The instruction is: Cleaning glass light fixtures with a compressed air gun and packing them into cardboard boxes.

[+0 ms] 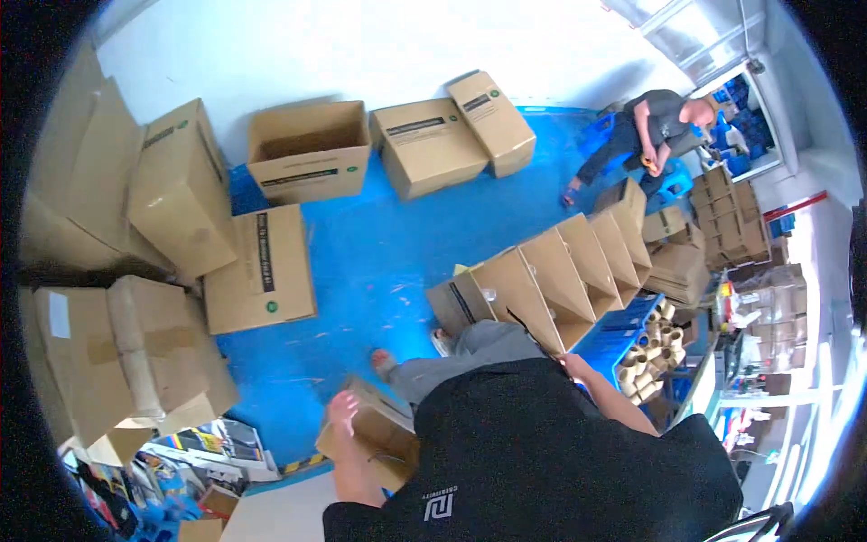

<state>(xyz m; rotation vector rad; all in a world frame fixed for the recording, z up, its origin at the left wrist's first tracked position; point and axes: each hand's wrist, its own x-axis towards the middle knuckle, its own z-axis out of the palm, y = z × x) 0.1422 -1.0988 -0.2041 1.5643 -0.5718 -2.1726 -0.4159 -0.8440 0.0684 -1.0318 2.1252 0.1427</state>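
Left hand [343,411] lies flat on a small cardboard box [375,434] held low against the body, fingers together; the box's long axis runs near-right to far-left. Right hand [571,363] touches the near edge of the folded cartons [560,271], fingers hidden, can't tell. Open blue floor [379,235] beyond, ringed by big boxes [307,149]; a seated person [650,126] far right.

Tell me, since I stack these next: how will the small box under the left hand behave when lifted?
The small box looks like stiff cardboard, so it should hold its shape. The left hand steadies it alone, which suggests it is fairly light. Its flat faces make rolling unlikely, though it sits tilted and could slip.
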